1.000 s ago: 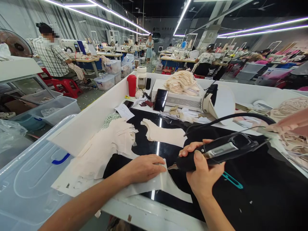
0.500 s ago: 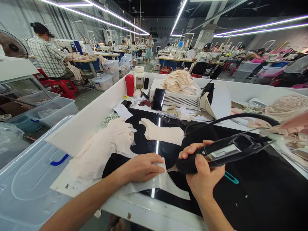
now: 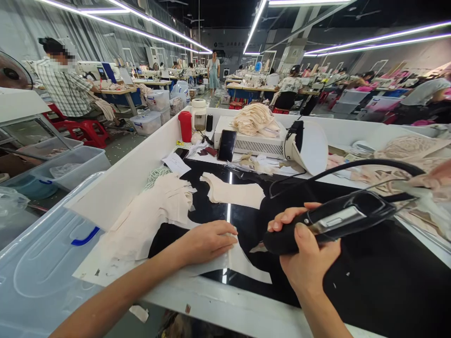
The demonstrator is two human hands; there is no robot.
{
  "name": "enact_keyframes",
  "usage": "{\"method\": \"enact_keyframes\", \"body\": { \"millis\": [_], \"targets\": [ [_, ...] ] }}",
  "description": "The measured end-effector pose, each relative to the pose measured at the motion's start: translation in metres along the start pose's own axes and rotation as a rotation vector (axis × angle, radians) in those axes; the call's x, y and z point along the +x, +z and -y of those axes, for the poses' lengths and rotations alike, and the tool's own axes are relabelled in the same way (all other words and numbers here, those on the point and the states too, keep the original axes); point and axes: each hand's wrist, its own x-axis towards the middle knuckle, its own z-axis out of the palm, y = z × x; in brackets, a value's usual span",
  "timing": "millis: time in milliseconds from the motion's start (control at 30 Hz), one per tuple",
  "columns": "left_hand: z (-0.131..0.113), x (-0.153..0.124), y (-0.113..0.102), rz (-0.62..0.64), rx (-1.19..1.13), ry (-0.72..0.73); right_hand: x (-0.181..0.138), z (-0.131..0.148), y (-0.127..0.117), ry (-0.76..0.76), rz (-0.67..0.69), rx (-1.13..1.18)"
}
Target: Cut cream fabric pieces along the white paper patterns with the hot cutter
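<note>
Cream fabric lies partly beneath your left hand, near the front edge of the black panel. Around that panel spreads your white table, its raised walls running along the panel's left and far sides. Overlapping the panel's left edge, you have a fanned stack of cream pieces. Past the panel's far edge sits a white vented box, carrying a bundle of cream cloth. Over the panel's right half, a black handheld tool slants in your right hand; your fingers and thumb are wrapped around its body, grasping it, and its pale tip points left, near the fabric. Your left hand rests palm down, fingers extended across the cloth; with the thumb hidden, you cannot tell whether it pinches any of it. Toward the panel's far side lies a smaller cream stack. Beyond the panel's far edge, a dark phone leans upright by the box, and a red cup stands past the panel's far left corner.
</note>
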Motion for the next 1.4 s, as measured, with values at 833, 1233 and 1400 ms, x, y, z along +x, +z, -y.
{"method": "enact_keyframes", "body": {
  "millis": [833,1233,1400],
  "targets": [
    [-0.019,-0.015,0.001,0.117,0.073,0.024,-0.023,-0.004,-0.011,0.006,0.022,-0.01],
    [-0.02,-0.015,0.002,0.12,0.04,-0.007,-0.014,-0.032,0.01,0.017,0.02,0.022],
    [-0.021,-0.015,0.003,0.1,0.043,-0.004,-0.015,-0.033,0.01,0.008,0.043,0.017]
  ]
}}
